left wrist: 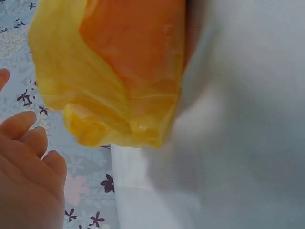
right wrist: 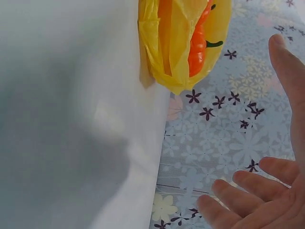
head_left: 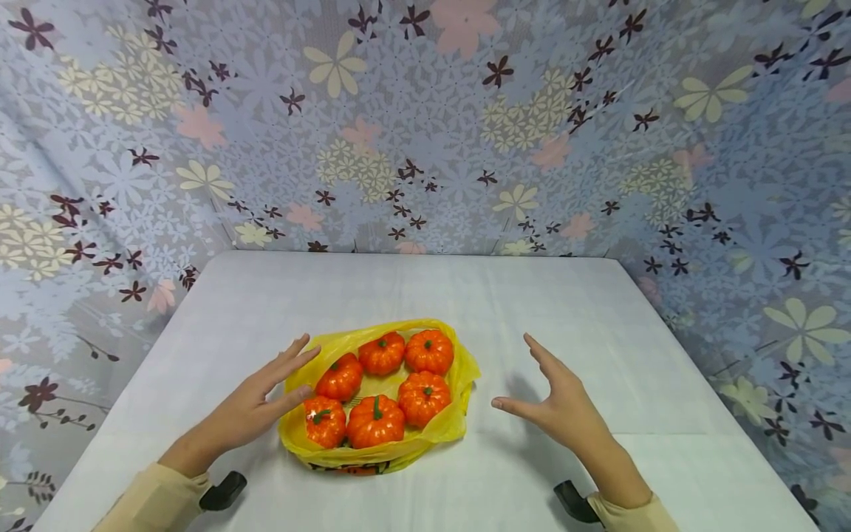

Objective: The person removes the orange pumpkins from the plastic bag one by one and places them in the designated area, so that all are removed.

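Note:
Several small orange pumpkins (head_left: 376,422) with green stems lie in a ring inside a yellow plastic bag (head_left: 465,369), whose mouth is spread wide. In the right wrist view the bag (right wrist: 178,78) shows its side, with pumpkins (right wrist: 197,55) at its opening. My left hand (head_left: 255,403) hovers at the bag's left rim with fingers extended; whether it touches the rim I cannot tell. Empty, my right hand (head_left: 565,403) is held apart from the bag on its right, thumb and fingers spread. The left wrist view shows part of the left hand (left wrist: 31,167) beside the bag (left wrist: 109,95).
A white-covered table (head_left: 532,295) carries the bag near its middle. Behind and at both sides hangs a flowered cloth (head_left: 425,133). A dark wrist device (head_left: 224,491) sits below the left wrist, and another wrist device (head_left: 575,502) below the right.

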### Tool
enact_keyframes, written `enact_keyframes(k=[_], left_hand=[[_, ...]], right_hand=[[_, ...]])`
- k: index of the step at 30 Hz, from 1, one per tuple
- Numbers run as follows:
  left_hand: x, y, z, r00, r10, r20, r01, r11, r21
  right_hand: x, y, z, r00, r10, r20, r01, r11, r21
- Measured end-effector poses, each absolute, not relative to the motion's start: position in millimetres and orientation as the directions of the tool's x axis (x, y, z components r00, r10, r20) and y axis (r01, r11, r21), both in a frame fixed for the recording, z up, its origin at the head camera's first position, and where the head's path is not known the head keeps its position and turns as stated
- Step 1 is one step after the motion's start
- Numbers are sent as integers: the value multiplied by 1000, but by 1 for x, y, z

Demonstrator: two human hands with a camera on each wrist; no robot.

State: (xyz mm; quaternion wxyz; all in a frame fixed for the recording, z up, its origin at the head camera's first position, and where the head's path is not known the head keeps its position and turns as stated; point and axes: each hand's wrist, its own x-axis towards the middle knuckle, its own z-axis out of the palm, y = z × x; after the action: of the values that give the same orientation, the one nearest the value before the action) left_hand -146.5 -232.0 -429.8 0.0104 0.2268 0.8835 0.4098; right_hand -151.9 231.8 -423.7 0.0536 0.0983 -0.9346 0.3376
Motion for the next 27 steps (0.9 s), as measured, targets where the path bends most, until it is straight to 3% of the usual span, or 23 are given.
enact_keyframes(k=[27], left_hand=[[-143, -236, -453, -900, 405, 160, 374, 529, 762]], right_hand=[[-155, 214, -439, -965, -180, 189, -261, 632, -730]])
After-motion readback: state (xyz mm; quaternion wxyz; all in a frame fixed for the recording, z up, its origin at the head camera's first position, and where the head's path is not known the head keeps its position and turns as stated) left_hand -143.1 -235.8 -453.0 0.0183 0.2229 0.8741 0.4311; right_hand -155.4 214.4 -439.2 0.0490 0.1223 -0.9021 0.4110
